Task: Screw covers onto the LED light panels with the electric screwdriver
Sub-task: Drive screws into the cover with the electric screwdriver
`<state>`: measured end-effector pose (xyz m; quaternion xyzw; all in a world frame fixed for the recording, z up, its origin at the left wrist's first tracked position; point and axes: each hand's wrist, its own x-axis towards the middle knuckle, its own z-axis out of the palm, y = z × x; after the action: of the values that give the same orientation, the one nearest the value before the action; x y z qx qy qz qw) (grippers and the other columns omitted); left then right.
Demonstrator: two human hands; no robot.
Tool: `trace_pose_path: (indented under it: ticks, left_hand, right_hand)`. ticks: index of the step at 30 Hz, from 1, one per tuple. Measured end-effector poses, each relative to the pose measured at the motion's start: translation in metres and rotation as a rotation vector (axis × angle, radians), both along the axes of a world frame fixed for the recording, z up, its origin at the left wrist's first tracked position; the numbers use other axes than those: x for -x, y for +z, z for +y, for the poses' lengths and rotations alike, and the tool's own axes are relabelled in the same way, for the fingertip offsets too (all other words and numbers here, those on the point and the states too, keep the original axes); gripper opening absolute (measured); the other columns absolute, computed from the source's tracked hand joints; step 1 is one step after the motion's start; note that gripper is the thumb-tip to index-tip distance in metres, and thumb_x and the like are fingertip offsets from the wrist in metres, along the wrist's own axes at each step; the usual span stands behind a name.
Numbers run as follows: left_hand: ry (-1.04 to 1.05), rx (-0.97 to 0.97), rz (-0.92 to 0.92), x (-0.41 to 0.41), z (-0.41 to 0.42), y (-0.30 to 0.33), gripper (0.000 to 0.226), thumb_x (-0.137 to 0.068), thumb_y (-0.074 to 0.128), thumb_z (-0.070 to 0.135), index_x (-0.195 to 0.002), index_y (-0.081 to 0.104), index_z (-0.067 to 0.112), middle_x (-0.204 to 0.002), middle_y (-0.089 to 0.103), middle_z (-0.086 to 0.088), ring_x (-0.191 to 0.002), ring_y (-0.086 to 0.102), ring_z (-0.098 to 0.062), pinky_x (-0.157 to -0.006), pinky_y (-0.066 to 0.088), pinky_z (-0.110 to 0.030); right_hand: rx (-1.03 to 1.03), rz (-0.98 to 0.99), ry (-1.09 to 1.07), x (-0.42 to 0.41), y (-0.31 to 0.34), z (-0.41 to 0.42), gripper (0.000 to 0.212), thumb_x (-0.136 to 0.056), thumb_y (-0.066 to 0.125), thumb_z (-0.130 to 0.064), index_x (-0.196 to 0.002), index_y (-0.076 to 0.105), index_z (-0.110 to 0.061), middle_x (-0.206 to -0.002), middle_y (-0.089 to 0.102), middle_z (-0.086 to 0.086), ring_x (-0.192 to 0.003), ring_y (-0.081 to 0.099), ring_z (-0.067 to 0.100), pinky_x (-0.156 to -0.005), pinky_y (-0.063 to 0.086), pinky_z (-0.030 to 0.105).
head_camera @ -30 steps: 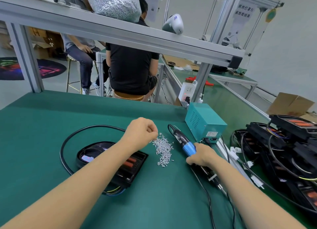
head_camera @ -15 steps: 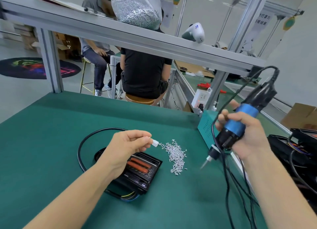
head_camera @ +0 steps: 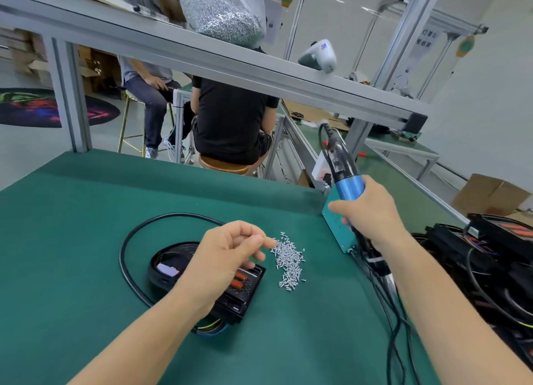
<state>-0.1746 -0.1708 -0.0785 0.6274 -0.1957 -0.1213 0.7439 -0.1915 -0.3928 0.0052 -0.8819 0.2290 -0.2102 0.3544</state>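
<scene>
A black LED light panel (head_camera: 173, 259) with orange parts lies on the green mat (head_camera: 72, 240), partly hidden under my left forearm. A pile of small silver screws (head_camera: 288, 263) lies to its right. My left hand (head_camera: 230, 254) hovers over the panel, its thumb and forefinger pinching a screw at the pile's left edge. My right hand (head_camera: 372, 217) grips the blue electric screwdriver (head_camera: 347, 185) above the mat. The tool is tilted, with its cord end up and its bit pointing down past my wrist.
A black cable (head_camera: 129, 240) loops round the panel. A teal power box (head_camera: 334, 231) stands behind my right hand. More black panels (head_camera: 490, 254) are stacked at the right. A bag of screws (head_camera: 222, 12) sits on the overhead shelf. Two people sit beyond the bench.
My right hand lifted the screwdriver off the mat and now holds it lower and closer to the power box. My left hand moved its fingertips back to the screw pile.
</scene>
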Motion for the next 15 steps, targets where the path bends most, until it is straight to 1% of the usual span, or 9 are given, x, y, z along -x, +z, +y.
trace_pose_path:
  ticks: [1,3,6,7,9,11,12,13,15]
  left_hand:
    - [-0.027,0.000,-0.023,0.003,-0.004,0.003,0.010,-0.093,0.053,0.003,-0.089,0.062,0.003,-0.092,0.075,-0.002,-0.068,0.061,-0.008,-0.062,0.051,-0.018]
    - [-0.115,0.056,-0.018,0.011,-0.018,0.009,0.012,-0.094,0.051,0.003,-0.086,0.060,0.006,-0.098,0.074,-0.003,-0.075,0.064,-0.010,-0.069,0.053,-0.021]
    - [-0.271,0.175,0.072,0.022,-0.045,0.020,0.012,-0.097,0.047,0.006,-0.090,0.055,0.010,-0.109,0.071,-0.007,-0.096,0.067,-0.017,-0.086,0.054,-0.026]
    - [-0.301,0.184,0.092,0.023,-0.053,0.023,0.012,-0.098,0.046,0.007,-0.091,0.054,0.011,-0.111,0.070,-0.008,-0.102,0.066,-0.018,-0.090,0.052,-0.026]
    - [-0.319,0.143,0.118,0.023,-0.063,0.024,0.013,-0.099,0.044,0.008,-0.092,0.054,0.012,-0.113,0.069,-0.008,-0.106,0.065,-0.016,-0.094,0.050,-0.026]
    - [-0.292,0.077,0.155,0.019,-0.066,0.023,0.014,-0.099,0.044,0.008,-0.092,0.056,0.012,-0.112,0.070,-0.006,-0.104,0.066,-0.014,-0.094,0.050,-0.026]
    - [-0.264,0.054,0.178,0.016,-0.065,0.022,0.014,-0.098,0.046,0.008,-0.091,0.057,0.012,-0.108,0.070,-0.006,-0.101,0.066,-0.013,-0.091,0.051,-0.026]
    - [-0.235,0.055,0.205,0.014,-0.063,0.020,0.013,-0.097,0.049,0.008,-0.090,0.059,0.011,-0.103,0.071,-0.005,-0.095,0.067,-0.012,-0.086,0.052,-0.026]
    - [-0.200,0.118,0.273,0.013,-0.058,0.015,0.013,-0.094,0.054,0.007,-0.085,0.063,0.010,-0.089,0.071,-0.004,-0.081,0.065,-0.011,-0.074,0.054,-0.025]
  right_hand:
    - [-0.004,-0.019,0.007,0.000,0.000,0.000,0.039,-0.074,0.076,-0.014,-0.106,0.053,-0.014,-0.083,0.056,0.003,-0.051,0.057,0.019,-0.067,0.054,0.041]
    - [-0.088,-0.055,0.048,-0.001,0.001,0.001,0.040,-0.073,0.077,-0.014,-0.106,0.054,-0.015,-0.083,0.056,0.004,-0.049,0.056,0.017,-0.062,0.053,0.040]
    - [-0.253,-0.084,0.128,-0.002,0.001,0.006,0.033,-0.074,0.079,-0.011,-0.096,0.054,-0.013,-0.076,0.057,0.005,-0.044,0.055,0.013,-0.049,0.048,0.030]
    - [-0.336,-0.106,0.157,-0.001,0.002,0.007,0.032,-0.075,0.079,-0.009,-0.094,0.054,-0.011,-0.072,0.057,0.005,-0.044,0.055,0.013,-0.047,0.046,0.028]
    - [-0.451,-0.145,0.205,0.002,0.006,0.008,0.029,-0.076,0.078,-0.007,-0.093,0.054,-0.009,-0.063,0.057,0.001,-0.044,0.054,0.013,-0.044,0.046,0.026]
    - [-0.554,-0.191,0.240,0.008,0.015,0.008,0.024,-0.078,0.074,-0.003,-0.088,0.054,-0.011,-0.059,0.055,0.000,-0.043,0.052,0.013,-0.042,0.045,0.025]
    - [-0.626,-0.226,0.264,0.011,0.020,0.008,0.020,-0.079,0.072,-0.002,-0.086,0.055,-0.012,-0.059,0.054,0.000,-0.043,0.051,0.012,-0.041,0.045,0.023]
    - [-0.700,-0.272,0.290,0.014,0.024,0.008,0.017,-0.081,0.068,-0.002,-0.083,0.056,-0.013,-0.060,0.052,0.000,-0.043,0.049,0.011,-0.041,0.044,0.022]
    - [-0.849,-0.416,0.341,0.021,0.030,0.009,0.015,-0.084,0.062,-0.003,-0.080,0.056,-0.016,-0.061,0.050,-0.002,-0.045,0.047,0.008,-0.043,0.044,0.020]
